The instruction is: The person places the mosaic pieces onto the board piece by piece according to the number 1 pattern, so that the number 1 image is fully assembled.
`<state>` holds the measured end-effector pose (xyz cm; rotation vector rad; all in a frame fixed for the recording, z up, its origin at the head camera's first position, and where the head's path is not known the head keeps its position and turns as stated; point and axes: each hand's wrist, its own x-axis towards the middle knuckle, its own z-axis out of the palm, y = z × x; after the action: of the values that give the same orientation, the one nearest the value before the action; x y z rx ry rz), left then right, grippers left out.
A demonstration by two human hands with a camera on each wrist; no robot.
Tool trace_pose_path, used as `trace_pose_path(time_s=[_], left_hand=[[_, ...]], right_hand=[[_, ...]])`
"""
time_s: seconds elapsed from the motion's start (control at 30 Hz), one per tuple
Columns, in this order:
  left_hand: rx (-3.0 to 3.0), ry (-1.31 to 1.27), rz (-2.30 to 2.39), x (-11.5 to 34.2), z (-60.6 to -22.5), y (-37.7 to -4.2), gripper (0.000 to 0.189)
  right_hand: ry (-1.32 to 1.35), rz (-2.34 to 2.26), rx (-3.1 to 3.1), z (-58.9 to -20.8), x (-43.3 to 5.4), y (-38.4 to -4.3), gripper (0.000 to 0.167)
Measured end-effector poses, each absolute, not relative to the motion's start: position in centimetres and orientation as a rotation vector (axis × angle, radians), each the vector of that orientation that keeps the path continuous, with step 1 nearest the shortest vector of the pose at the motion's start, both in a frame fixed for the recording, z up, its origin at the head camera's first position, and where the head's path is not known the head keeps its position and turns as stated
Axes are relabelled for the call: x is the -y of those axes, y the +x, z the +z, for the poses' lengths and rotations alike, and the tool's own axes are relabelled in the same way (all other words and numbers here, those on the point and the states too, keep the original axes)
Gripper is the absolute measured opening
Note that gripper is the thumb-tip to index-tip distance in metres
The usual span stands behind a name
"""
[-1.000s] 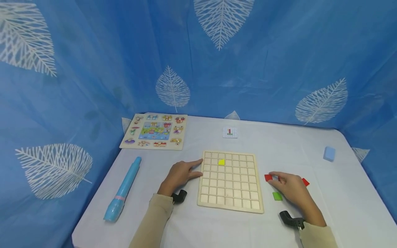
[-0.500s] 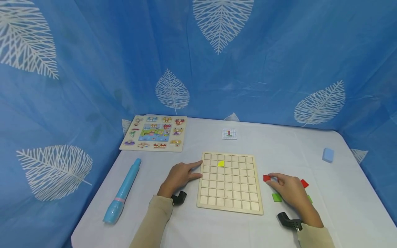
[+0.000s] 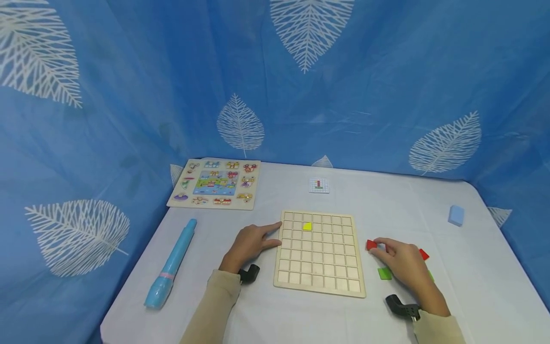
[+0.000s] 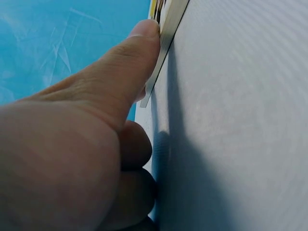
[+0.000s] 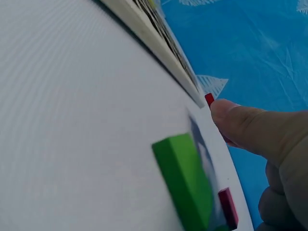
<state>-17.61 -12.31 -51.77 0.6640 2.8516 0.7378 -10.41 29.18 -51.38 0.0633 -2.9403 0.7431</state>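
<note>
A wooden grid board lies flat on the white table, with one yellow tile in its second row. My left hand touches the board's left edge with extended index finger and thumb; the left wrist view shows its other fingers curled below. To the right of the board, my right hand pinches a red tile between thumb and fingertips, just above the cloth and apart from the board. A green tile lies below that hand. Another red tile and a second green tile lie partly hidden behind it.
A small pattern card lies beyond the board. At the back left is a picture puzzle board. A light-blue wand-shaped object lies on the left, and a blue block on the far right. A blue leaf-patterned curtain hangs behind.
The red tile between my right fingers has tilted slightly, and a second green tile has come into sight beside the right wrist. My left hand keeps its place at the board.
</note>
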Motion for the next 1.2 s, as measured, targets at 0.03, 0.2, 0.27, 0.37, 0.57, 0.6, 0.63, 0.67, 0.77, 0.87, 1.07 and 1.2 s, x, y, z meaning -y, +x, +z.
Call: trace_pose_path(time_s=[0.03, 0.2, 0.27, 0.37, 0.57, 0.6, 0.63, 0.67, 0.77, 0.87, 1.07, 1.2], left_hand=[[-2.851, 0.666, 0.739, 12.3, -51.8, -17.6, 0.063], [-2.847, 0.66, 0.744, 12.3, -51.6, -17.6, 0.062], [-2.844, 0.65, 0.742, 12.3, -51.6, -17.6, 0.062], [-2.838, 0.63, 0.737, 12.3, -51.6, -17.7, 0.063], [-2.837, 0.626, 0.713, 12.4, -51.7, -17.6, 0.064], [-2.836, 0.623, 0.711, 12.4, -51.7, -17.6, 0.064], [-2.835, 0.623, 0.713, 12.4, -51.7, -17.6, 0.064], [-2.833, 0.621, 0.717, 12.4, -51.7, -17.6, 0.063], [-2.828, 0.613, 0.724, 12.3, -51.7, -17.7, 0.063], [-2.824, 0.61, 0.72, 12.3, -51.6, -17.7, 0.063], [-2.818, 0.604, 0.722, 12.4, -51.7, -17.6, 0.064], [-2.822, 0.612, 0.728, 12.4, -51.6, -17.6, 0.064]], right_hand=[[0.071, 0.736, 2.934, -51.2, -29.1, -10.4, 0.034], [0.099, 0.714, 2.913, -50.2, -28.5, -10.6, 0.032], [0.107, 0.707, 2.907, -49.7, -28.0, -10.8, 0.032], [0.12, 0.705, 2.915, -48.9, -27.2, -10.9, 0.034], [0.182, 0.705, 2.928, -47.9, -25.8, -11.4, 0.036], [0.197, 0.703, 2.926, -47.8, -25.6, -11.5, 0.036], [0.207, 0.702, 2.926, -47.8, -25.4, -11.7, 0.036], [0.219, 0.7, 2.924, -47.7, -25.2, -11.8, 0.035], [0.237, 0.699, 2.932, -47.5, -24.6, -12.2, 0.035], [0.258, 0.707, 2.935, -47.4, -24.0, -12.7, 0.035], [0.369, 0.741, 2.893, -48.0, -23.0, -13.6, 0.033], [0.431, 0.788, 2.876, -48.1, -22.2, -14.2, 0.032]])
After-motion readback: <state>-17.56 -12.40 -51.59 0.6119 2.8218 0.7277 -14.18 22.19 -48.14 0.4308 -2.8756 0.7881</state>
